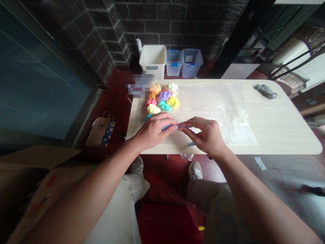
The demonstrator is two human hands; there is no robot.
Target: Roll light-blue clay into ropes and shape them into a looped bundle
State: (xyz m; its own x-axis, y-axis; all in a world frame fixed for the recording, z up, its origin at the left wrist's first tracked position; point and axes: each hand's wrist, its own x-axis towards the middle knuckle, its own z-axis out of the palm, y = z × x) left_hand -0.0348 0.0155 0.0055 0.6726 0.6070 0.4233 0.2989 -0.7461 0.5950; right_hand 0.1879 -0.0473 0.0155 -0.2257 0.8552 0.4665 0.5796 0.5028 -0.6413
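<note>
Above the front edge of the table, my left hand (pixel 158 130) and my right hand (pixel 204 134) meet fingertip to fingertip. Pinched between them is a thin blue piece (pixel 167 127) that looks like soft modelling clay; one end lies in my left fingers, the other in my right thumb and forefinger. My fingers hide part of it. Below the right hand, another bluish bit (pixel 191 144) shows, too blurred to name. Behind my left hand sit several coloured soft lumps, among them a purple lump (pixel 164 95), a yellow lump (pixel 173 101) and a teal lump (pixel 164 105).
Bubble wrap (pixel 210 108) covers much of the pale table (pixel 284 128). A grey lump (pixel 265 91) lies at the far right. Beyond the table stand a white bin (pixel 152 56) and two clear tubs (pixel 192 62). A paper bag (pixel 98 132) is on the floor at left.
</note>
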